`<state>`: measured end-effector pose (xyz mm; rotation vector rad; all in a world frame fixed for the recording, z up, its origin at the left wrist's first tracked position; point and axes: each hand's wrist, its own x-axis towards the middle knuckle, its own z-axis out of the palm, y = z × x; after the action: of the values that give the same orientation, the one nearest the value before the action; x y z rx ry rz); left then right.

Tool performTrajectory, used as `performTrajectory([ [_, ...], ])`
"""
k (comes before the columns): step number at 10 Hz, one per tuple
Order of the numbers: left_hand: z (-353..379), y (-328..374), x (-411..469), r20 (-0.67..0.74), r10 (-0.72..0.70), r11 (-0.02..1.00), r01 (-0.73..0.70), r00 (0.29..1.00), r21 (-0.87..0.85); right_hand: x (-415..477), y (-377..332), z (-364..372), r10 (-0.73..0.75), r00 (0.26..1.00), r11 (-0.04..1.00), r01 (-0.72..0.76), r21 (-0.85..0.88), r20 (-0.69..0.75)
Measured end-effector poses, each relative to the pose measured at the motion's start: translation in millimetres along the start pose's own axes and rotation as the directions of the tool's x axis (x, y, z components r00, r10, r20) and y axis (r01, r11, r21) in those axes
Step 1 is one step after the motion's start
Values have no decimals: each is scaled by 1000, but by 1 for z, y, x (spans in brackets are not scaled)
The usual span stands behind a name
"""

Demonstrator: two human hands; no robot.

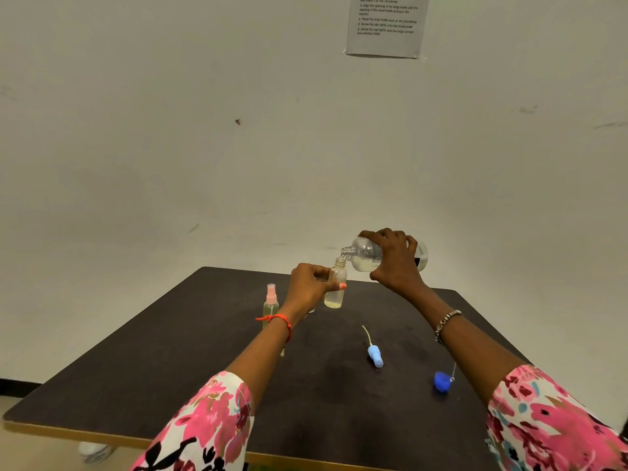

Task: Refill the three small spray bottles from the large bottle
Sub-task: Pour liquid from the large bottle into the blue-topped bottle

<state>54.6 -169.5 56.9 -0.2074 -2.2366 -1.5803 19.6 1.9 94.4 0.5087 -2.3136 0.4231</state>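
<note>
paper sheet [385, 27]: top is cut by the upper edge; the print is too small and blurred to read.
large bottle [365, 254]: its middle is covered by the right hand [394, 258]; label not readable.
small bottle [336, 290]: one side is behind the left hand [307, 287].
pink-capped bottle [271, 302]: base is hidden behind the left wrist.
clear thing [312, 310]: only an edge shows beside the wrist; cannot tell what.
white thing [95, 452]: under the table [102, 385], blurred, cannot tell.
</note>
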Motion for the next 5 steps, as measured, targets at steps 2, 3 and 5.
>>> performTrajectory([
  [2, 1, -1, 0, 5, -6, 1000, 6, 1000, -8, 1, -1, 0, -2, 1000, 1000, 2, -2, 3],
  [3, 1, -1, 0, 2, -12, 1000, 12, 1000, -13, 1, 0, -1, -2, 1000, 1000, 2, -3, 5],
  [5, 0, -1, -1, 10, -21, 1000, 21, 1000, -22, 0, -2, -1, -1, 1000, 1000, 1, 1, 1],
])
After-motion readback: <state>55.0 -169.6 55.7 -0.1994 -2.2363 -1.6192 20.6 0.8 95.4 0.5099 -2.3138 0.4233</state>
